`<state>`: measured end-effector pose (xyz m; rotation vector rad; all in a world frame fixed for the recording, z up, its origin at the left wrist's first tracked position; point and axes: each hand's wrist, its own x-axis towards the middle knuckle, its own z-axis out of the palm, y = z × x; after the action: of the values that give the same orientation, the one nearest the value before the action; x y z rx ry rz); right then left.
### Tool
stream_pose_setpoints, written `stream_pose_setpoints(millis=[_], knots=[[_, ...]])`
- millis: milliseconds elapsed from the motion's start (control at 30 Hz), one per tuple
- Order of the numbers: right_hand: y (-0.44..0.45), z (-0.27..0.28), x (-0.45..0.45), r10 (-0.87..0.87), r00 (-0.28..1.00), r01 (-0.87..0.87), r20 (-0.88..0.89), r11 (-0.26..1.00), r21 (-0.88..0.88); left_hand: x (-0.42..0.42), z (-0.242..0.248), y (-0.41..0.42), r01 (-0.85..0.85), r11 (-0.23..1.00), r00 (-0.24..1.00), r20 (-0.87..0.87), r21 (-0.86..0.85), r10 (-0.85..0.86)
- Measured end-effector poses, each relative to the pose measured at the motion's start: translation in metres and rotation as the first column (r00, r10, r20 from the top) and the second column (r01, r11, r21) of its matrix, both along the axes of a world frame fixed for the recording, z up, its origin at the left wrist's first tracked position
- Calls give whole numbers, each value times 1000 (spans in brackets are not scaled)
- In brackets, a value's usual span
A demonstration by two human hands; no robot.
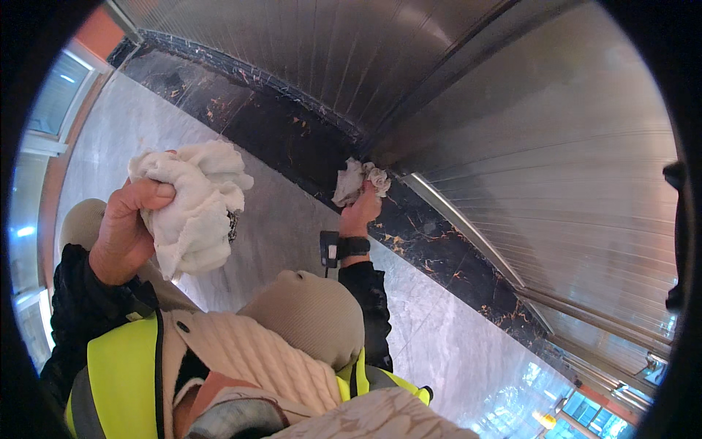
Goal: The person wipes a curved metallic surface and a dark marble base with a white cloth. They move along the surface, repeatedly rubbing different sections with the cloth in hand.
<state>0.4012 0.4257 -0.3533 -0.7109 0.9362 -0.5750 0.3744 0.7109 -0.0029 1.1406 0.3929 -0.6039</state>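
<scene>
My left hand (129,225) holds a bunched white cloth (192,214) up at the left, thumb on top; a dark patterned bit shows at the cloth's right edge. Lower and further forward, my right hand (363,207) grips a crumpled, soiled whitish cloth (350,182). That cloth lies against the black marble border (274,131) of the floor, close to the corner where two metal panels meet. A black strap with a small device (330,249) is round my right wrist. My knees, in beige trousers, are bent below the hands.
Ribbed metal panels (548,137) rise along the border at the top and right. A bright metal strip (466,225) runs along the foot of the right panel. Grey polished floor tiles (439,318) lie on the near side. Glazed frames (60,93) stand at the far left.
</scene>
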Motion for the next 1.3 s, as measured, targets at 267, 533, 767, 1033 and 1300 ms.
stream_pose_setpoints(millis=[267, 533, 767, 1033, 1300], knots=[[11, 21, 9, 330, 944, -295, -16, 820, -491, 44, -8, 33, 137, 990, 990, 45, -39, -135], [10, 200, 23, 238, 932, -237, 275, 971, -38, 86, -7, 64, 273, 894, 951, -39, -355, -306], [46, 381, 19, 147, 988, -17, 51, 424, -906, 108, -2, 86, 305, 780, 904, -92, -547, -418], [51, 390, 63, -539, 796, -510, -274, -842, 174, 124, -3, 103, 234, 808, 925, -132, -540, -356], [4, 244, 67, -401, 610, -342, -683, -911, 229, 141, -10, 95, 274, 848, 919, -137, -455, -370]])
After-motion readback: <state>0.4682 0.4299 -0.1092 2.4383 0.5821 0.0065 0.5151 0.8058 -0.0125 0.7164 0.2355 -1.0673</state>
